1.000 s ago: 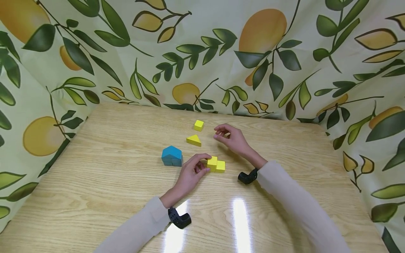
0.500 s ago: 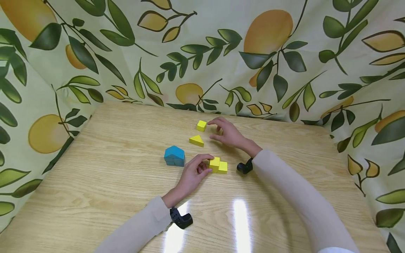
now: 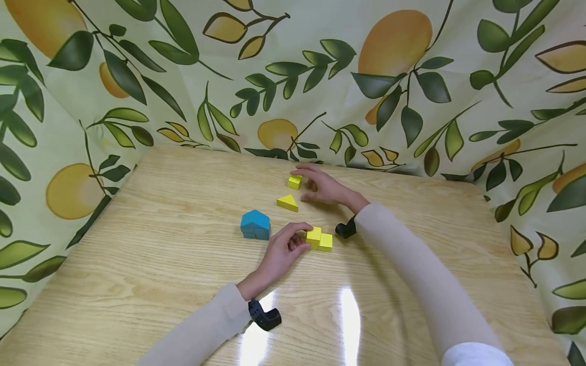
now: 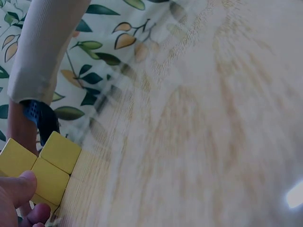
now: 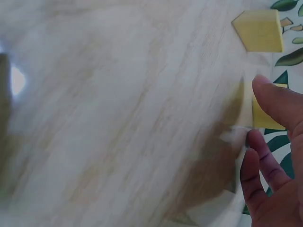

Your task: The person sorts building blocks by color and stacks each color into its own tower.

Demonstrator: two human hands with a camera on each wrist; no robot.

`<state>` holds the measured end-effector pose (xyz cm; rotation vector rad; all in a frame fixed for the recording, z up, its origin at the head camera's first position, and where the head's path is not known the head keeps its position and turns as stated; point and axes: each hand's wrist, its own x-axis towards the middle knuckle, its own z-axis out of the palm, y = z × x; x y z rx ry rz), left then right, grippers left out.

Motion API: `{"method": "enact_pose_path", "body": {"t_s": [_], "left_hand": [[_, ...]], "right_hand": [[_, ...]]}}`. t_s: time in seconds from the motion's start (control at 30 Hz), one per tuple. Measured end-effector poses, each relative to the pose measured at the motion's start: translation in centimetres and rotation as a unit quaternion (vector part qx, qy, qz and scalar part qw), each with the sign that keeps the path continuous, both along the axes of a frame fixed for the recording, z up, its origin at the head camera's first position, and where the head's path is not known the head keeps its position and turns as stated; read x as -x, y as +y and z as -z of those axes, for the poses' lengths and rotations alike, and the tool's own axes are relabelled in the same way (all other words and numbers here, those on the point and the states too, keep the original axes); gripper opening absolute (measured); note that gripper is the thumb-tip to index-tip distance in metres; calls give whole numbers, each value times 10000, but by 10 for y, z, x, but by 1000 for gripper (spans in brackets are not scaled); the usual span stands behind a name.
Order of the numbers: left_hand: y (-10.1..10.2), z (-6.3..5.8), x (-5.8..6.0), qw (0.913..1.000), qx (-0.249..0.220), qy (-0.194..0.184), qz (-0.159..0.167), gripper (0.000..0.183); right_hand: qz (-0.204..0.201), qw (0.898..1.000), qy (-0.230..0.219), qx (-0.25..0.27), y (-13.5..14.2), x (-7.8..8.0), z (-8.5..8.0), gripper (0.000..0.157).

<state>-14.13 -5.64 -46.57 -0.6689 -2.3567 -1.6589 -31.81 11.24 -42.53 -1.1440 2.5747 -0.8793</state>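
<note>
My left hand [image 3: 283, 251] grips a small group of yellow cubes, one stacked on another with a third beside it. In the left wrist view, the thumb presses the face of a yellow cube [image 4: 51, 182]. Farther back, my right hand [image 3: 322, 184] reaches over a single yellow cube [image 3: 294, 183], its fingers spread and partly covering it. In the right wrist view that cube [image 5: 267, 113] shows behind the thumb [image 5: 277, 97], with the fingers apart from the thumb. A yellow triangular block [image 3: 287, 203] lies just in front of the right hand.
Left of the yellow group stands a blue house-shaped stack of blocks [image 3: 255, 225]. The wooden table [image 3: 183, 274] reflects two bright light strips near the front. A cloth patterned with fruit and leaves [image 3: 229, 76] hangs along the back and sides.
My right hand has moved left and back, to the single yellow cube. The left hand stays at the yellow group, and the head view has shifted slightly.
</note>
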Motion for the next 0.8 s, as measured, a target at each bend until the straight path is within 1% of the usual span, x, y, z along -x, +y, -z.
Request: {"method": "enact_pose_path", "body": {"t_s": [0.17,0.33,0.43,0.63,0.73,0.8], "left_hand": [[0,1,1,10000,28,-16,11,40],[0,2,1,10000,3,-49,4,40],[1,3,2,10000,-14,-21,-1,40],[0,3,1,10000,7,13,0,40],[0,2,1,10000,22,-3,5,40],[1,2,1,10000,34,3,-7,40]], "right_hand": [[-34,9999,-154,56,-2,4,4,69],[-46,9998,-208,-9,-5,7,5,66],[18,9998,-210,-55,-7,8,5,63],[283,9990,-343,-77,-7,8,6,54],[340,9987,-371,-21,-5,7,6,49],[343,9984,-429,108,-4,6,7,47]]}}
